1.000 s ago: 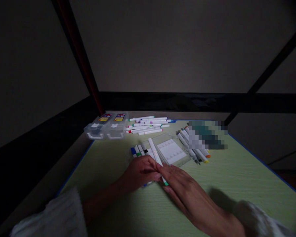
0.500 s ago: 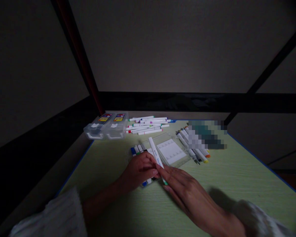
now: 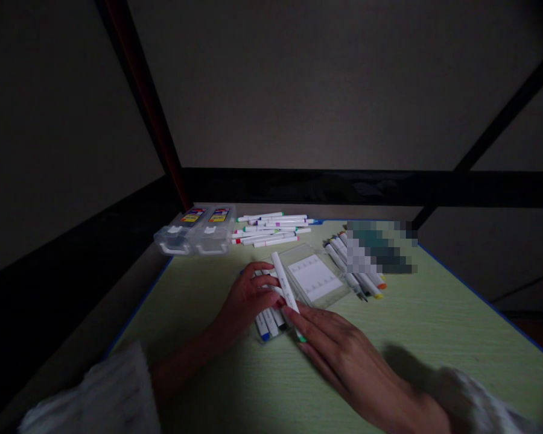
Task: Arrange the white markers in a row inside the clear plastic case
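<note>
A white marker (image 3: 284,280) with a green end is pinched between the thumb and fingers of my right hand (image 3: 339,346), tilted above an opened clear plastic case (image 3: 339,299). My left hand (image 3: 248,295) is just left of that marker, its fingers curved and apart, over the case's near-left half. Whether its fingertips touch the marker I cannot tell. Several white markers (image 3: 271,323) with blue and black ends lie in that half, partly hidden under my left hand. A white printed card (image 3: 314,277) lies in the case's other half.
Two clear cases (image 3: 212,235) with handles stand at the back left of the table (image 3: 199,386). Several loose thin markers (image 3: 276,232) lie scattered beside them. To the right is a row of thicker markers (image 3: 355,274), next to a pixelated dark green item (image 3: 380,247).
My left hand has shifted slightly left and its fingers have spread away from the marker. My right hand has barely moved and still holds the marker.
</note>
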Available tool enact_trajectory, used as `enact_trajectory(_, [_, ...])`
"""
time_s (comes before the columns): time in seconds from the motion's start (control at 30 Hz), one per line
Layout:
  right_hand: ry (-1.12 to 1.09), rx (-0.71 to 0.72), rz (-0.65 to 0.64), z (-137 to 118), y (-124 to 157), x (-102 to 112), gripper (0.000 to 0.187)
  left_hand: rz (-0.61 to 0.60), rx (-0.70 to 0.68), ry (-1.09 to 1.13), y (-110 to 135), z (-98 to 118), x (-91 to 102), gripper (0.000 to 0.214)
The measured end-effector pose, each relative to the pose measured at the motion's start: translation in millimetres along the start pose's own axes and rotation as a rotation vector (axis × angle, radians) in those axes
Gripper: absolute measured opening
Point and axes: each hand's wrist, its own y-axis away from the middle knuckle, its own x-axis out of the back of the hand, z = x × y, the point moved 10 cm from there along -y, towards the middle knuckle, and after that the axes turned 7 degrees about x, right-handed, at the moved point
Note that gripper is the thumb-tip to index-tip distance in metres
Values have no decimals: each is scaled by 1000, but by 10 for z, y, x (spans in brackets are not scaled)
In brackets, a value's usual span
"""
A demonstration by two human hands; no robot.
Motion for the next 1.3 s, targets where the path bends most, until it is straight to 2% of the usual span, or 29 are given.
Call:
enact_trajectory(0.33, [12, 14, 4, -6, 5, -2, 43, 42, 5, -49, 21, 47, 17, 78])
enact_trajectory(0.43, [12, 17, 8, -13, -1, 4, 43, 42, 13, -45, 18, 43, 19, 81])
enact_trajectory(0.9, [57, 40, 2, -47, -10, 2, 35, 55, -24, -85, -30, 72, 113, 61])
enact_trajectory(1.07, [71, 47, -40, -39, 6, -60, 37, 137, -111, -192, -40, 161, 218, 45])
enact_trajectory(1.3, [82, 38, -53, -2, 47, -134, 42, 159, -303, -462, -19, 316, 263, 32])
